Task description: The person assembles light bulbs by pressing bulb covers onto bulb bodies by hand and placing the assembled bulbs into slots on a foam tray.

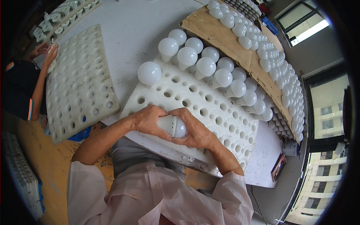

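A pale pink cloth shirt (135, 191), softly creased, lay nearest, below the fingers. Beyond them spread a smooth, pale grey table (127, 41), marked with specks. On it, directly under the fingers, sat a thick white foam tray (153, 99), its grainy slab pierced by round holes. Farther out to the fingers' right ran a brown wooden board (225, 41), rough along its edge and lined with glossy white bulbs (277, 71). Well to their left leaned a second foam tray (77, 78), greyer and dimpled; past it, a co-worker's hand (51, 54) gripped something whitish, too small to make out.

The left hand (150, 120) and right hand (195, 129) met at the near side of the first tray, the fingers of each curled partly closed around one LED globe bulb (173, 126). It lay sideways between them: the left fingers and thumb held the matte white housing, the right ones the smooth frosted dome. Whether its base had a cap I could not tell, as the left palm hid it. Just past the fingers stood rows of round-headed bulbs (205, 67), domes up. Tiny dark marks dotted the held bulb's collar.
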A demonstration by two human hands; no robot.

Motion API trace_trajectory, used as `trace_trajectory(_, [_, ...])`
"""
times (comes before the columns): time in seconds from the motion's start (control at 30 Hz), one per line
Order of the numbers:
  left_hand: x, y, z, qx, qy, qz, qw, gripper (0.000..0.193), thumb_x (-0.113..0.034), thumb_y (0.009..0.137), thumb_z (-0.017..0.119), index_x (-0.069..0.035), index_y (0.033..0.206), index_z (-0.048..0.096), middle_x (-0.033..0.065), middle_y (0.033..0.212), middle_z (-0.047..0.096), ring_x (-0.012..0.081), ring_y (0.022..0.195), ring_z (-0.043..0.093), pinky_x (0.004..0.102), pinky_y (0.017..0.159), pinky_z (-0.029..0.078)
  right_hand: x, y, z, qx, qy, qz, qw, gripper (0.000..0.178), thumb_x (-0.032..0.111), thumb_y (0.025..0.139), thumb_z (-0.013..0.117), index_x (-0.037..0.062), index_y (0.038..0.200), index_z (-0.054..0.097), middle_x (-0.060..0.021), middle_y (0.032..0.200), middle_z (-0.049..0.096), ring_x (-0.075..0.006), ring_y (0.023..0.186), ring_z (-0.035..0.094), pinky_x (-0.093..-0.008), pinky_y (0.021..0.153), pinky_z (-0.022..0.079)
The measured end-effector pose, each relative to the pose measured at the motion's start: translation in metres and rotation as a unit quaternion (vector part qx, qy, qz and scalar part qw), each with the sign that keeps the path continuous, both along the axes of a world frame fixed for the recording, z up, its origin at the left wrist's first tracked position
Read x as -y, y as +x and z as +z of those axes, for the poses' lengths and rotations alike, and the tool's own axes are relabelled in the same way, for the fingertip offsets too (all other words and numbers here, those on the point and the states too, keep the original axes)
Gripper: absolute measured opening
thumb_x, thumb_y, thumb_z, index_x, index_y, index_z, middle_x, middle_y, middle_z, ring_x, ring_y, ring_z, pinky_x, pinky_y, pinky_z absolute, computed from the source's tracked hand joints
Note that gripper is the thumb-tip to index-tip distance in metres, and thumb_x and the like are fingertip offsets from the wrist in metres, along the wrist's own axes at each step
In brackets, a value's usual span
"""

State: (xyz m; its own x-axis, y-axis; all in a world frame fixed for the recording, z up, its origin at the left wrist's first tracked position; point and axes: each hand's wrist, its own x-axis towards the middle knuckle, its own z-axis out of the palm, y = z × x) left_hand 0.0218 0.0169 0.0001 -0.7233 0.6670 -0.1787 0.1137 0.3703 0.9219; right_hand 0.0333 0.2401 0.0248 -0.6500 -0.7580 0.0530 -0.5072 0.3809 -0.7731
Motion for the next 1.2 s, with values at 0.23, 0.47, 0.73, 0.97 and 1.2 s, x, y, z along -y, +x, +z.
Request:
trace_trajectory(0.23, [-0.007, 0.006, 0.005, -0.074, -0.024, -0.003, 0.997, 0.075, -0.051, 0.059, 0.084, 0.004, 0.106, 0.066, 0.0198, 0.083, 0.068, 0.0255, 0.078, 0.068, 0.0335, 0.073, 0.052, 0.000, 0.002, -0.008, -0.027, -0.008, -0.005, 1.000, 0.069, 0.020, 0.069, 0.079, 0.0039, 0.125, 0.043, -0.0155, 0.116, 0.050, -0.0325, 0.109, 0.048, -0.0409, 0.092, 0.045])
trace_trajectory(0.47, [-0.017, 0.008, 0.010, -0.150, -0.091, 0.015, 0.984, 0.068, -0.055, 0.063, 0.072, 0.009, 0.082, 0.066, 0.0254, 0.068, 0.064, 0.0330, 0.067, 0.067, 0.0387, 0.067, 0.052, 0.004, 0.003, -0.017, -0.130, -0.050, -0.039, 0.989, 0.064, 0.015, 0.062, 0.077, 0.0051, 0.118, 0.050, -0.0131, 0.109, 0.054, -0.0311, 0.102, 0.051, -0.0402, 0.088, 0.046])
trace_trajectory(0.73, [-0.023, 0.003, 0.010, -0.125, -0.102, -0.017, 0.987, 0.065, -0.053, 0.063, 0.074, 0.009, 0.081, 0.063, 0.0217, 0.069, 0.064, 0.0298, 0.065, 0.065, 0.0367, 0.061, 0.050, 0.005, 0.003, -0.034, -0.233, -0.199, -0.046, 0.951, 0.051, 0.006, 0.056, 0.074, 0.0049, 0.105, 0.060, -0.0100, 0.103, 0.056, -0.0278, 0.092, 0.053, -0.0378, 0.081, 0.045])
trace_trajectory(0.97, [-0.024, 0.000, 0.007, -0.028, -0.054, -0.013, 0.998, 0.055, -0.047, 0.070, 0.072, 0.006, 0.080, 0.065, 0.0171, 0.065, 0.064, 0.0225, 0.062, 0.063, 0.0339, 0.056, 0.047, 0.007, 0.005, -0.036, -0.224, -0.221, -0.035, 0.949, 0.048, 0.003, 0.055, 0.076, 0.0075, 0.100, 0.061, -0.0070, 0.100, 0.056, -0.0267, 0.091, 0.053, -0.0363, 0.079, 0.045])
trace_trajectory(1.2, [-0.028, -0.006, 0.007, -0.015, -0.031, -0.022, 0.999, 0.055, -0.047, 0.071, 0.072, 0.007, 0.077, 0.066, 0.0138, 0.061, 0.061, 0.0191, 0.058, 0.062, 0.0312, 0.051, 0.045, 0.005, 0.004, -0.032, -0.222, -0.221, -0.047, 0.948, 0.047, 0.003, 0.055, 0.077, 0.0064, 0.099, 0.061, -0.0075, 0.101, 0.057, -0.0267, 0.091, 0.054, -0.0360, 0.078, 0.047])
